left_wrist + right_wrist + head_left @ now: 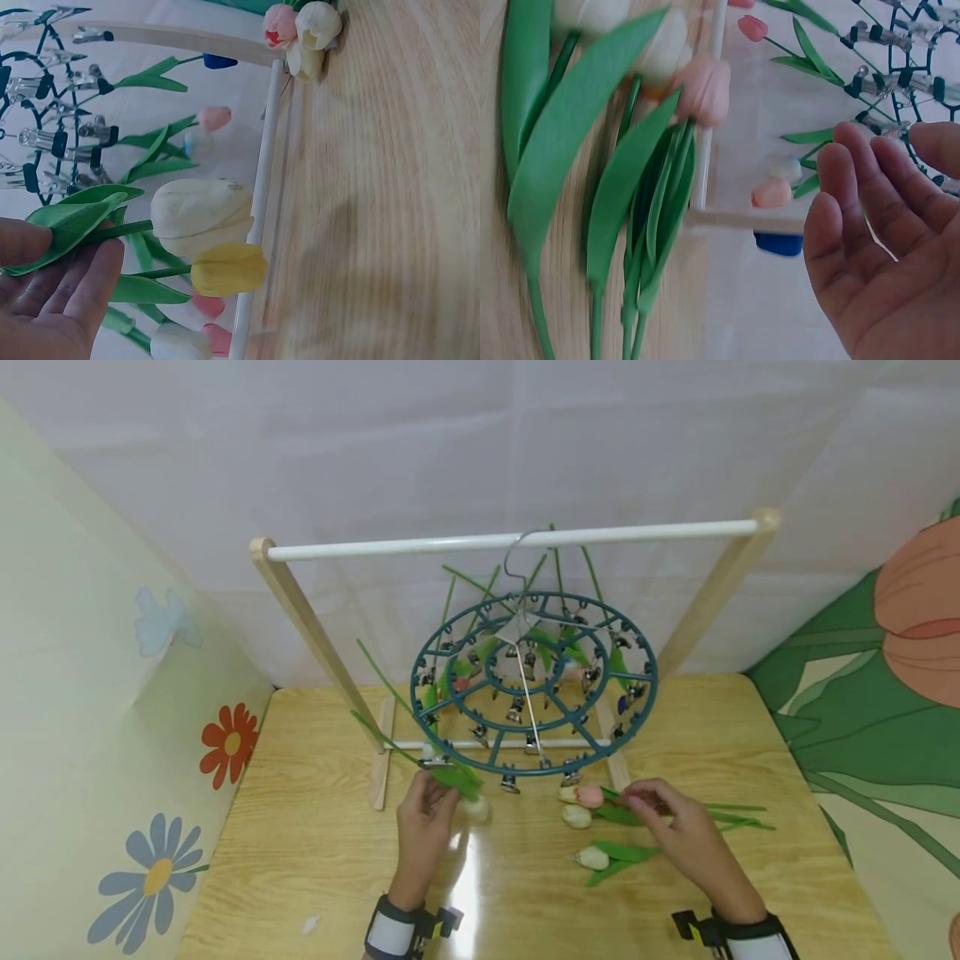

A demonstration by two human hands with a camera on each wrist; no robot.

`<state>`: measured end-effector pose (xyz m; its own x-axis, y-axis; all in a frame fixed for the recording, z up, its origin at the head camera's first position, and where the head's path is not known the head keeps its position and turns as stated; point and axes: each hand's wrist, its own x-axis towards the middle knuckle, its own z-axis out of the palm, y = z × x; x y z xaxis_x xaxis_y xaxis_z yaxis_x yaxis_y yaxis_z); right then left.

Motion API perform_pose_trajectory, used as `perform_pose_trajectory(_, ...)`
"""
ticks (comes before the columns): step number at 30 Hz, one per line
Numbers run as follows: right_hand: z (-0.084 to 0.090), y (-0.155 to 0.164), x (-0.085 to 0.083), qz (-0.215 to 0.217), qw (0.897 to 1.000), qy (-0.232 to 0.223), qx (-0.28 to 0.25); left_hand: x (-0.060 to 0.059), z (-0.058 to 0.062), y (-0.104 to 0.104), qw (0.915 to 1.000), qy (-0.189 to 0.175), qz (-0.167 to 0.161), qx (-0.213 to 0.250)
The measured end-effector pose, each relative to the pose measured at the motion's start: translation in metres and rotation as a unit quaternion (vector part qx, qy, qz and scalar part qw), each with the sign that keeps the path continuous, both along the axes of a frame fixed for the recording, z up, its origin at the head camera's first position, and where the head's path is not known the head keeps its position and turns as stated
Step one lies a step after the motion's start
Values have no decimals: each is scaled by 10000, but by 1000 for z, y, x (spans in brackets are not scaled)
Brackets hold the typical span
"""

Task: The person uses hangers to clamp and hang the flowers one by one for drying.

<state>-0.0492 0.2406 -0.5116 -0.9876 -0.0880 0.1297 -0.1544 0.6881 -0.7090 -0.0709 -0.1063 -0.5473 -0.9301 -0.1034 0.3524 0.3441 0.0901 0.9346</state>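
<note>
A teal round clip hanger [600,747] hangs from the white rod [375,547] of a wooden rack, with several artificial tulips clipped in it heads down. My left hand [435,787] is at the hanger's near left rim and pinches the green leaf [71,221] and stem of a white tulip [201,216], whose head [477,810] hangs just above the table. My right hand [643,797] hovers open over loose tulips on the table: a pink one [591,795], a cream one [576,816] and a white one [592,857]. In the right wrist view its palm [877,247] is empty beside the pink tulip [705,88].
The rack's wooden feet [384,768] and low white crossbar [450,745] stand on the wooden table [315,852] under the hanger. A yellow tulip [229,268] hangs next to the white one. Painted flower walls close in left and right. A white scrap [310,926] lies near the front left.
</note>
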Motion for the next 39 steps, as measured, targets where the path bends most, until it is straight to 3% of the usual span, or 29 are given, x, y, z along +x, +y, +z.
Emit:
perform_pose_trajectory(9,-1,29,-1,-82,9928,-227,1171,0,4,-6,9995,-17,183,-251)
perform_pose_trajectory(14,-3,43,4,-45,9874,61,1580,0,3,-10,9990,115,246,-341)
perform_pose_trajectory(18,-8,51,8,-51,9825,583,1770,1,-3,-16,9940,365,385,-954)
perform_pose_trajectory(21,-12,57,10,-30,9784,898,1861,3,-11,-21,9793,653,554,-1836)
perform_pose_trajectory(23,-15,61,12,5,9779,867,1903,4,-16,-25,9637,837,642,-2452)
perform_pose_trajectory(28,-28,69,13,177,9771,138,2115,8,-27,-28,9282,866,552,-3577)
perform_pose_trajectory(33,-48,74,15,506,9632,-341,2619,14,-30,-24,9029,600,315,-4245)
perform_pose_trajectory(39,-65,74,21,517,9537,-174,2958,24,-30,-15,8706,947,-51,-4827)
